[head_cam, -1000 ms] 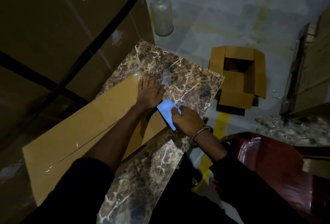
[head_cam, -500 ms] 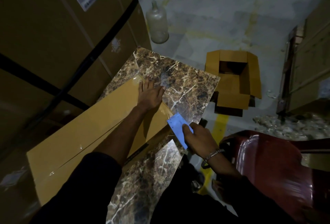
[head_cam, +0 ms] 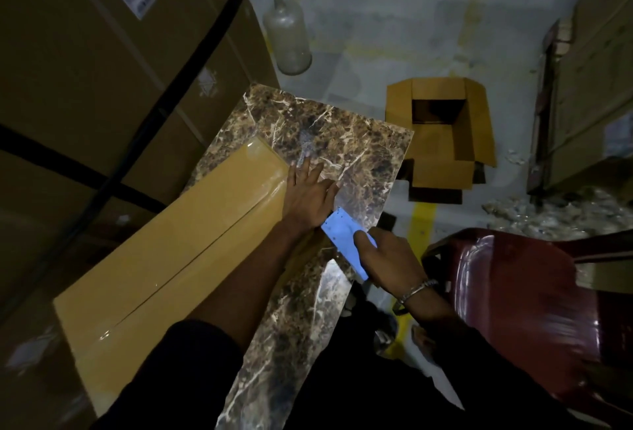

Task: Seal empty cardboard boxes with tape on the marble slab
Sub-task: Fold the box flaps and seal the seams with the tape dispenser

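While my left hand presses flat on the long box and my right hand grips the blue scraper, I judge a careless stroke could crease the tape.

A brown marble slab with white veins serves as the counter, running at a slant from the near edge of the view toward the far floor. A long, flat cardboard box lies directly on it, its glossy tape shining along the middle seam and over the far end; the box's near left part hangs past the slab's edge. The pale concrete floor carries the rest: an open cardboard box with its flaps spread, just beside the slab's far right corner, a dusty glass bottle standing upright further off, and a yellow painted line.
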Demonstrator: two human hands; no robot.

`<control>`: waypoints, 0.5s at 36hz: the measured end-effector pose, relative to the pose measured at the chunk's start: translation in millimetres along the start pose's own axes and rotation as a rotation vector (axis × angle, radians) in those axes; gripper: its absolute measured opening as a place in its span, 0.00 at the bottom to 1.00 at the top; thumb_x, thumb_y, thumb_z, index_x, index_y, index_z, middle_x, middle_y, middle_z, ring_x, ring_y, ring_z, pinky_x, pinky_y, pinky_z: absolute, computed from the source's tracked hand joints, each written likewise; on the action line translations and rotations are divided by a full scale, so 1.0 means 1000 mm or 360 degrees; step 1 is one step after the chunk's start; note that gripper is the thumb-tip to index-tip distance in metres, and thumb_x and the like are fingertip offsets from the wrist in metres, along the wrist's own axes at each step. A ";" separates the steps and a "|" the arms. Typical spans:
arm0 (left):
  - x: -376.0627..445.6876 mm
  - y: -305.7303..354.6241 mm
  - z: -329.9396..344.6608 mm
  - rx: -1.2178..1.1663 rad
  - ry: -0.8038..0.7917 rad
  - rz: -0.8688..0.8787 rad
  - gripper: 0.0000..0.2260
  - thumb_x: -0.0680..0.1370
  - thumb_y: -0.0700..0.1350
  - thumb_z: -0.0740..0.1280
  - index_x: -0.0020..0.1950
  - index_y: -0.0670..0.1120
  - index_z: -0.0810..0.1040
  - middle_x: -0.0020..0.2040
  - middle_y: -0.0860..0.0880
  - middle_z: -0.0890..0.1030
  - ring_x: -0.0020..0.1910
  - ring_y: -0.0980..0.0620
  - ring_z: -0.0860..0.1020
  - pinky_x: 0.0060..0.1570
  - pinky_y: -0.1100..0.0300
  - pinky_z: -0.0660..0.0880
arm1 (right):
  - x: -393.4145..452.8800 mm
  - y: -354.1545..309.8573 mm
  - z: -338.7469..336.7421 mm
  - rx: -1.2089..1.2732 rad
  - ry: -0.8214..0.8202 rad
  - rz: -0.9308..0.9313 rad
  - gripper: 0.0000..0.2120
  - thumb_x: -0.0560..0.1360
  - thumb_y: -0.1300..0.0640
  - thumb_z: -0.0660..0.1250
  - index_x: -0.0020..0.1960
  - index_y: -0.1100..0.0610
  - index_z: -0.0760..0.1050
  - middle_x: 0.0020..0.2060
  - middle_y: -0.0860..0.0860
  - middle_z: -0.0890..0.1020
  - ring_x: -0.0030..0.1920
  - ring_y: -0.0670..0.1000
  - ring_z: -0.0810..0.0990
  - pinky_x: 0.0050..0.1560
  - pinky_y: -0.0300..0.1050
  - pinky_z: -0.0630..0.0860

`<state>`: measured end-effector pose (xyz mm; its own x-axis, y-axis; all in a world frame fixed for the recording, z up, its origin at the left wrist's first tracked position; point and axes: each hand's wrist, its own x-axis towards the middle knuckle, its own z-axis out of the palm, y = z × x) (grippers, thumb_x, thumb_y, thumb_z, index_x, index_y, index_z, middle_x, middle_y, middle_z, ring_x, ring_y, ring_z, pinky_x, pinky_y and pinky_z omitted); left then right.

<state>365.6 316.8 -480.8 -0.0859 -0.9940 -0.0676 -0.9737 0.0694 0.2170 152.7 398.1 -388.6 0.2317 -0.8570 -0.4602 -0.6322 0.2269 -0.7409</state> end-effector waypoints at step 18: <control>-0.004 0.003 0.004 -0.0020 0.0178 -0.0014 0.24 0.88 0.55 0.53 0.64 0.45 0.85 0.77 0.44 0.75 0.84 0.40 0.55 0.81 0.39 0.44 | 0.011 0.035 0.021 -0.0199 0.0074 0.0092 0.42 0.70 0.20 0.50 0.39 0.60 0.76 0.31 0.56 0.76 0.30 0.56 0.75 0.33 0.51 0.71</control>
<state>361.7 320.8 -483.4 -0.0524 -0.9978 0.0396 -0.9715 0.0601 0.2294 148.7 406.3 -430.0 0.1597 -0.8652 -0.4753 -0.7316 0.2195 -0.6455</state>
